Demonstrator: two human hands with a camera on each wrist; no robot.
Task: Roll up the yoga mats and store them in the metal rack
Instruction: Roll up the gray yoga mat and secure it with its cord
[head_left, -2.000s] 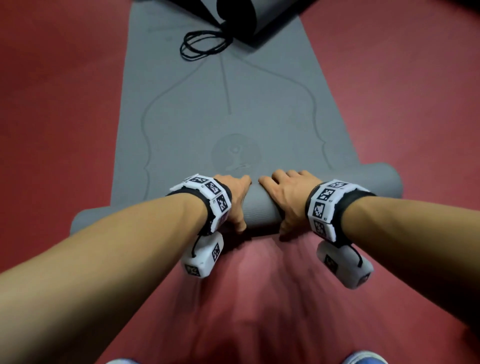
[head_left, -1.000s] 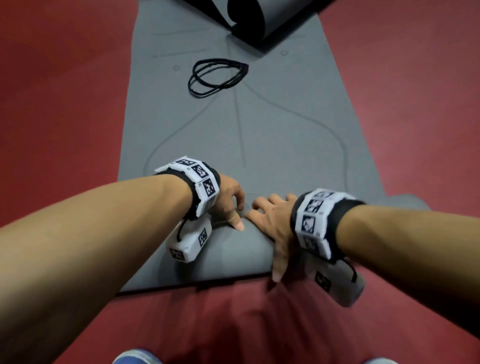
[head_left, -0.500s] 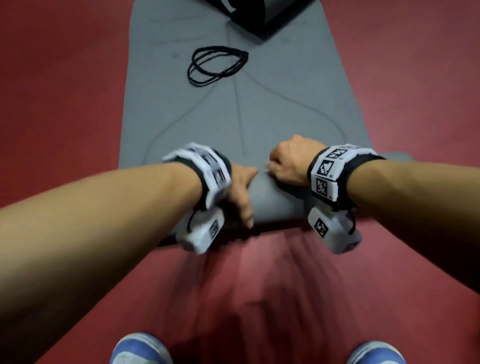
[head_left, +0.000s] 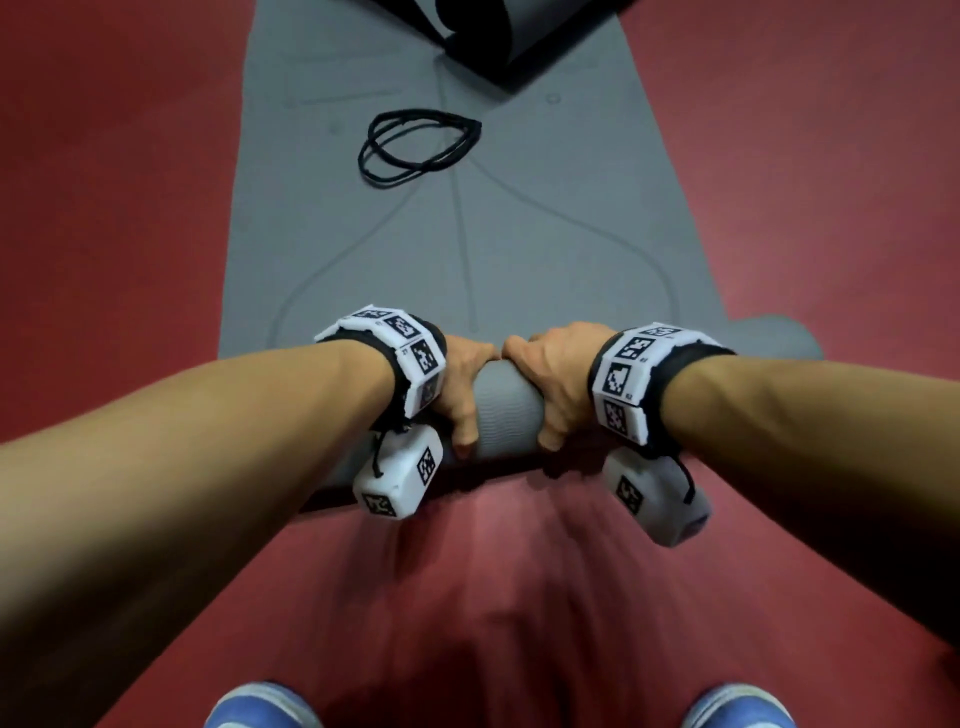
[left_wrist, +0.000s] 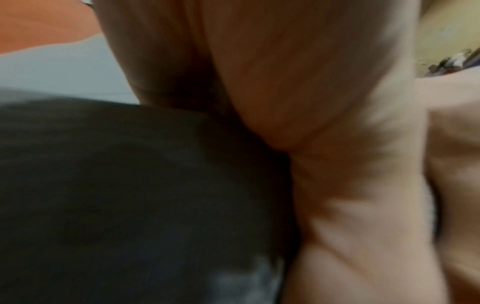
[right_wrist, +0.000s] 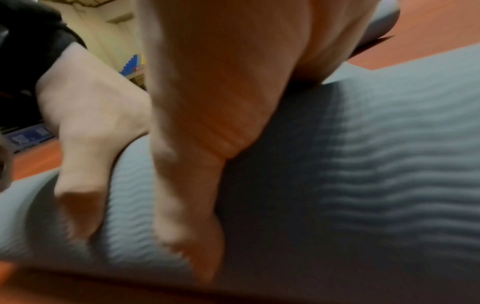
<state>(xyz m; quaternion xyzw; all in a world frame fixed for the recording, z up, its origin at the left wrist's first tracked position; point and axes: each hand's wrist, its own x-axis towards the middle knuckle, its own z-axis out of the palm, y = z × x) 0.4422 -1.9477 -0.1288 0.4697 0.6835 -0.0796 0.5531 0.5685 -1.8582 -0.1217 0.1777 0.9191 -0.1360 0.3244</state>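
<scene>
A grey yoga mat (head_left: 467, 249) lies flat on the red floor, and its near end is rolled into a tube (head_left: 506, 415). Both my hands sit side by side on the middle of the tube. My left hand (head_left: 462, 384) curls over its top with the thumb down the near side. My right hand (head_left: 550, 384) grips it the same way. The right wrist view shows my right thumb (right_wrist: 187, 185) pressed on the ribbed grey mat (right_wrist: 363, 164). The left wrist view is blurred, showing palm and dark mat (left_wrist: 130, 185). No metal rack is in view.
A black elastic strap (head_left: 415, 145) lies looped on the flat mat, farther along. Beyond it a second, dark rolled mat (head_left: 483, 36) lies across the far end. Red floor (head_left: 779, 208) runs along both sides. My blue shoes (head_left: 260, 706) stand just behind the roll.
My hands have shifted their hold on the roll. The right hand, knuckles up on top half a second ago, now wraps the tube with its thumb on the near side, like the left.
</scene>
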